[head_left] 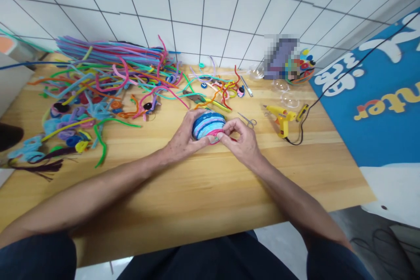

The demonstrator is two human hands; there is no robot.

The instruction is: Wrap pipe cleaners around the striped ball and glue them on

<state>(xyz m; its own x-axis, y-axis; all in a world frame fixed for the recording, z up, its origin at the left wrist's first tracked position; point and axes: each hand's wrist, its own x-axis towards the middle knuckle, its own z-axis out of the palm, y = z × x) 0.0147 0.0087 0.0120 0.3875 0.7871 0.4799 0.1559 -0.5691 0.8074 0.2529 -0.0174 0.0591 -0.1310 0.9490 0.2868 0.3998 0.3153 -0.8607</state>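
Note:
A ball wound with blue, light blue and lavender pipe cleaners (209,123) sits low over the table, in front of my body. My left hand (181,139) is closed around its left side, with the thumb along the lower front. At the ball's lower right, my right hand (243,143) pinches a pink pipe cleaner (215,132) against the surface. The fingertips partly cover that pink piece. Just behind the ball lie pliers with yellow-green handles (219,104). Small scissors (248,120) rest right beside my right hand.
Loose pipe cleaners (108,76) in many colours heap up along the back left. A yellow glue gun (281,118) with a black cord stands at the right. Clear plastic domes (289,99) lie behind it. A white tiled wall (187,4) closes off the back of the wooden table (183,201).

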